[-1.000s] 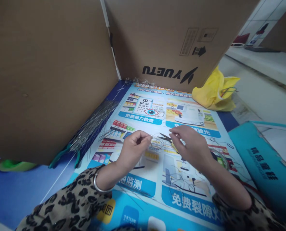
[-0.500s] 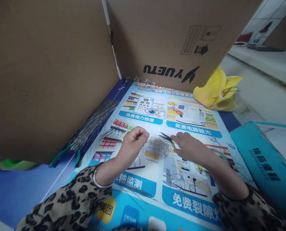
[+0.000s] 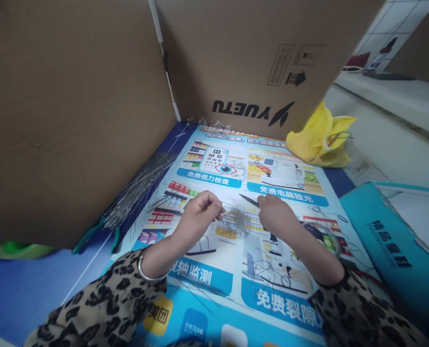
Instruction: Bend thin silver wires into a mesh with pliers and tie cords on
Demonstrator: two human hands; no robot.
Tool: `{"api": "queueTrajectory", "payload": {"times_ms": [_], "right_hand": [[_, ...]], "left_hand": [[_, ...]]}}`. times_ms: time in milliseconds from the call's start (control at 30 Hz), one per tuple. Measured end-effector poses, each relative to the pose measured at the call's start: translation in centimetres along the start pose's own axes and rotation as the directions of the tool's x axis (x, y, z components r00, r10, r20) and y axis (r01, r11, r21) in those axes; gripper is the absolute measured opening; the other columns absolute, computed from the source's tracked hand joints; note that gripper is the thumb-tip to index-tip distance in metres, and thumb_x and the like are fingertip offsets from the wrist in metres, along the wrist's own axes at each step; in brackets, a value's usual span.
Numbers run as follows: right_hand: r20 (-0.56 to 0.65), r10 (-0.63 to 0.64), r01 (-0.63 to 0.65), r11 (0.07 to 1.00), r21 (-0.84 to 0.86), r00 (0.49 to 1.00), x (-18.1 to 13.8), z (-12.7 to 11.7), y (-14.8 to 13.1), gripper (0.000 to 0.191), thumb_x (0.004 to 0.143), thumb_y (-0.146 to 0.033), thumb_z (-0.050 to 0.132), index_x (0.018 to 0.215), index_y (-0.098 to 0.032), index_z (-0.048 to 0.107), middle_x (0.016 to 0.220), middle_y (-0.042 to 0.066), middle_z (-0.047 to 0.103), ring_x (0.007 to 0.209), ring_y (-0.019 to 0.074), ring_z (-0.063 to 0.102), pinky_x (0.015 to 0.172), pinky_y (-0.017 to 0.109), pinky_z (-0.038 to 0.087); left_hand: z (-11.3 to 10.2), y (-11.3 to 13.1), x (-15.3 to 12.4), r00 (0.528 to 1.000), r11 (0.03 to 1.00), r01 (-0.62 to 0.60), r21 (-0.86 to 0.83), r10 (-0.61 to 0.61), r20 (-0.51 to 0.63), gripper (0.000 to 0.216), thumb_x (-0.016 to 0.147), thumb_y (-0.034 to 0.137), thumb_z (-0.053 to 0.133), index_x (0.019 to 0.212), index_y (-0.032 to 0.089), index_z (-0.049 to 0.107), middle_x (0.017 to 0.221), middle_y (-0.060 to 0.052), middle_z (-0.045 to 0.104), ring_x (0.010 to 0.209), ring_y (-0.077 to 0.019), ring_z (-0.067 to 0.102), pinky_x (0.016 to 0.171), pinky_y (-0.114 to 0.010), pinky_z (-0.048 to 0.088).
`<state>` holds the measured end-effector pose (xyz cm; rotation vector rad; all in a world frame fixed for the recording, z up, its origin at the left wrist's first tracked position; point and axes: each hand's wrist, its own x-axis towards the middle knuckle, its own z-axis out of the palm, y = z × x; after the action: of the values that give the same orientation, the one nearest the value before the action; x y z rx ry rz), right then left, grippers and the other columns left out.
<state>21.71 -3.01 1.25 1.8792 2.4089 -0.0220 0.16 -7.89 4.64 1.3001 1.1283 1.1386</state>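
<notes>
In the middle of the head view, my left hand (image 3: 203, 211) is closed in a pinch beside a loosely bent thin wire shape (image 3: 238, 219). The wire appears to run from its fingertips, though the exact grip is too fine to see. My right hand (image 3: 277, 214) is wrapped around needle-nose pliers (image 3: 249, 199), whose dark, narrow jaws point left, above the wire and apart from it. The fingers hide the pliers' handles. Beneath both hands lies a printed poster (image 3: 218, 303).
A bundle of straight wires (image 3: 142, 185) and a green-handled tool (image 3: 91, 234) lie at left. Cardboard panels (image 3: 258, 58) rise behind and on the left. At right are a yellow bag (image 3: 317, 140), a teal box (image 3: 384, 231) and loose wire loops (image 3: 272, 277).
The pliers' jaws have gone from apart to together, and my right hand has turned, hiding the yellow handle. My left hand keeps its pinch. The whole view has shifted slightly.
</notes>
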Motion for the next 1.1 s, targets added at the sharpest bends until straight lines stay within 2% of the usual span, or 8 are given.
{"api": "queueTrajectory", "payload": {"times_ms": [100,200,300,400,533,833,967,1100], "right_hand": [[0.0,0.019,-0.019,0.996,0.087,1.0,-0.1,-1.1,0.6,0.02,0.075,-0.009,0.039,0.088,-0.014,0.053,0.086,0.011,0.059,0.079,0.0188,0.055,0.064,0.026,0.037],[-0.057,0.037,-0.023,0.975,0.22,0.998,-0.8,-2.9,0.7,0.017,0.085,-0.027,0.036,0.087,-0.018,0.051,0.081,0.004,0.06,0.069,0.0146,0.055,0.057,0.024,0.037],[-0.259,0.076,0.09,0.815,0.573,0.963,-2.2,-4.8,0.0,0.023,0.084,-0.041,0.043,0.082,-0.02,0.052,0.078,0.001,0.061,0.069,0.0139,0.056,0.06,0.024,0.04],[-0.332,0.012,0.232,0.692,0.684,0.943,-3.5,-5.9,-0.9,0.02,0.083,-0.037,0.046,0.08,-0.02,0.056,0.078,0.0,0.061,0.071,0.0129,0.056,0.065,0.024,0.042],[-0.444,0.025,0.315,0.67,0.673,0.896,-3.7,-5.7,-1.3,0.018,0.084,-0.033,0.047,0.081,-0.02,0.058,0.079,0.001,0.062,0.07,0.0122,0.057,0.063,0.023,0.043],[-0.59,0.002,0.357,0.793,0.493,0.808,-2.8,-4.3,-1.5,0.017,0.085,-0.028,0.044,0.083,-0.018,0.058,0.074,0.003,0.062,0.068,0.0138,0.057,0.062,0.025,0.042],[-0.604,0.066,0.265,0.857,0.442,0.794,-3.0,-4.2,-2.1,0.018,0.085,-0.029,0.042,0.079,-0.019,0.055,0.071,0.003,0.061,0.068,0.0153,0.056,0.063,0.026,0.041],[-0.579,0.132,0.218,0.841,0.495,0.804,-3.4,-4.2,-2.6,0.019,0.086,-0.03,0.04,0.079,-0.02,0.055,0.074,0.003,0.061,0.071,0.016,0.057,0.064,0.026,0.041]], "left_hand": [[-0.1,0.8,0.0,0.999,0.997,-0.01,0.082,0.007,0.032,0.012,0.081,0.024,0.048,0.073,0.016,0.049,0.068,0.002,0.059,0.056,-0.0074,0.054,0.057,-0.021,0.042],[0.1,2.2,0.4,0.996,0.969,-0.071,0.237,0.055,0.076,0.012,0.082,0.025,0.047,0.074,0.017,0.05,0.068,0.002,0.06,0.057,-0.0079,0.053,0.057,-0.021,0.041],[0.8,3.7,1.4,0.984,0.913,-0.164,0.373,0.125,0.127,0.011,0.082,0.024,0.047,0.074,0.018,0.051,0.064,0.003,0.059,0.058,-0.0085,0.052,0.057,-0.021,0.04],[2.0,4.7,2.5,0.965,0.836,-0.258,0.484,0.2,0.169,0.011,0.081,0.023,0.047,0.073,0.017,0.053,0.06,0.003,0.056,0.057,-0.0086,0.05,0.056,-0.021,0.038],[3.4,4.7,3.5,0.921,0.737,-0.389,0.553,0.298,0.251,0.012,0.082,0.022,0.047,0.074,0.018,0.055,0.062,0.003,0.055,0.057,-0.0085,0.049,0.055,-0.021,0.036],[3.5,2.0,4.2,0.861,0.591,-0.504,0.63,0.4,0.313,0.01,0.084,0.021,0.047,0.083,0.018,0.057,0.073,0.0,0.063,0.063,-0.0114,0.055,0.059,-0.023,0.039],[3.8,1.4,4.0,0.851,0.562,-0.518,0.645,0.414,0.323,0.012,0.084,0.02,0.043,0.082,0.018,0.055,0.073,-0.001,0.062,0.063,-0.0125,0.055,0.059,-0.024,0.039],[4.2,1.1,3.7,0.849,0.559,-0.516,0.649,0.438,0.297,0.013,0.084,0.018,0.041,0.079,0.018,0.053,0.069,-0.001,0.06,0.061,-0.0121,0.053,0.057,-0.023,0.036]]}}
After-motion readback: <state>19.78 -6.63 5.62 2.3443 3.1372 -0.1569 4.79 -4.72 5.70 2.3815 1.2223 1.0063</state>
